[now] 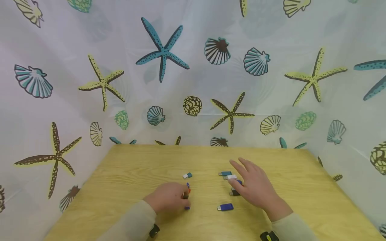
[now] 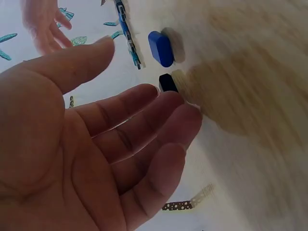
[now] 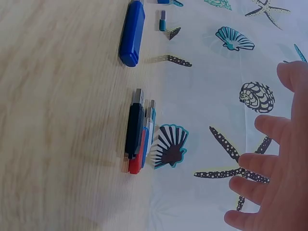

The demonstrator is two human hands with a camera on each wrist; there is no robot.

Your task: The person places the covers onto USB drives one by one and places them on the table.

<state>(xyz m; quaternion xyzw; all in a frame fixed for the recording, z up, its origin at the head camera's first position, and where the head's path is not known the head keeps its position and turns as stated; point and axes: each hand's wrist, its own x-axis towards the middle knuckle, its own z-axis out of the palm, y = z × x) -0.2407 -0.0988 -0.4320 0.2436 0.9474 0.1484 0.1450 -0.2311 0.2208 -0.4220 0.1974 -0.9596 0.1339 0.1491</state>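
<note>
My left hand (image 1: 169,199) is low over the table, its fingertips right at a small black cap (image 2: 167,83). In the left wrist view its fingers are loosely bent, the thumb stands apart and the palm holds nothing. A blue cap (image 2: 161,49) lies beside the black one; a bit of red (image 1: 189,190) shows past the fingers. My right hand (image 1: 254,184) hovers with spread fingers above a row of USB sticks: teal (image 1: 225,173), white (image 1: 231,177), black (image 3: 134,127) and red (image 3: 136,161), with a blue one partly hidden among them.
Nearer the front lies a separate blue USB stick (image 1: 225,207). A white cap (image 1: 185,176) and a teal cap (image 1: 189,174) lie beyond my left hand. The wooden table (image 1: 129,167) ends at a curtain (image 1: 196,80) printed with shells and starfish.
</note>
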